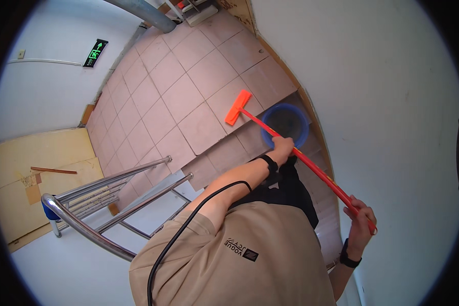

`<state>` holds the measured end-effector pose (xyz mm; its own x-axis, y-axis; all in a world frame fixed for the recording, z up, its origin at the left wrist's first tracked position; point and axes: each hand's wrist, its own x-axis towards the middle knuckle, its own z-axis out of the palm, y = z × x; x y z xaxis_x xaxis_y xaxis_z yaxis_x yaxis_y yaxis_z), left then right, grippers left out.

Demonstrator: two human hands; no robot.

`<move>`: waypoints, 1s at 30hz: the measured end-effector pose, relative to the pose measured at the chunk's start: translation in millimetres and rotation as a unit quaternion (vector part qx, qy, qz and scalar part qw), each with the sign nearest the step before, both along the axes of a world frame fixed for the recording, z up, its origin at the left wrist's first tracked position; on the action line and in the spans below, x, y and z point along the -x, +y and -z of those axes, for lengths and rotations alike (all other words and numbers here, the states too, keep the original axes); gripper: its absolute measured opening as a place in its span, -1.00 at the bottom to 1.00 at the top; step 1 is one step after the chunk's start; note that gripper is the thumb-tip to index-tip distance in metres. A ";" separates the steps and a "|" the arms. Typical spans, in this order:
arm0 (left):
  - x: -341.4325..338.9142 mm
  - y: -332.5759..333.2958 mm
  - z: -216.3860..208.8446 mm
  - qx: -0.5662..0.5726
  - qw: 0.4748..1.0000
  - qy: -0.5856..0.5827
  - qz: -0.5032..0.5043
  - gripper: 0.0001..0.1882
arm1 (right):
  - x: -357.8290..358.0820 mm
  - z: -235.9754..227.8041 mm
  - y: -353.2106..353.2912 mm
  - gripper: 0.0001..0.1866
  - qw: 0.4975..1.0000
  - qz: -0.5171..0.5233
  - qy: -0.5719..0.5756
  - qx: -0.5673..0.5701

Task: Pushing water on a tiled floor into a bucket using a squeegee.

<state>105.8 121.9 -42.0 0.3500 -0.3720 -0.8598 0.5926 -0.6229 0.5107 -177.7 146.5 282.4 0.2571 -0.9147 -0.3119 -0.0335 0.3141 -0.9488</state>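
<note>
Left hand (283, 148): closed round a red pole (319, 172), at 3 o'clock from the view's centre. Right hand (361, 218): closed near the pole's end, at 4 o'clock. Brush head (238, 108): orange, on the pole's far end, at 12 o'clock; contact with the floor tiles (181, 94) cannot be told. Bucket (304, 133): blue, at 2 o'clock. Step in hand, as judged: brushing the tiles. Next move: probably a steady two-handed stroke, clear of the bucket.

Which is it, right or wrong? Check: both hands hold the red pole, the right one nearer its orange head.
Not quite: the head camera view shows the left hand nearer the orange head, the right hand near the other end of the red pole. Both do hold it.
</note>
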 end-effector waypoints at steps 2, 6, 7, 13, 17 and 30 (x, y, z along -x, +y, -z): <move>29.4 -7.1 -21.8 -0.037 0.999 -0.038 -0.003 -0.82 | 12.3 -15.9 4.9 -0.81 1.000 0.027 0.009 0.005; 46.2 -7.2 -38.6 -0.036 0.998 -0.044 0.015 -0.55 | 21.3 -28.0 19.3 -0.80 0.999 0.039 0.030 0.013; 44.2 -4.2 -40.7 -0.044 0.997 -0.038 0.044 -0.46 | 22.7 -27.5 25.6 -0.80 0.999 0.034 0.029 0.014; 4.6 13.3 -34.6 -0.043 0.995 -0.037 0.078 -0.40 | -0.7 -3.4 43.8 -0.80 0.999 0.034 0.013 0.004; -66.0 41.2 21.2 0.003 0.992 -0.114 -0.049 -0.72 | -58.9 20.8 30.9 -0.80 0.999 -0.026 -0.031 -0.011; -268.5 92.2 -34.3 0.009 0.975 -0.086 -0.206 -0.86 | -263.7 81.4 28.9 -0.88 0.970 -0.185 -0.150 -0.043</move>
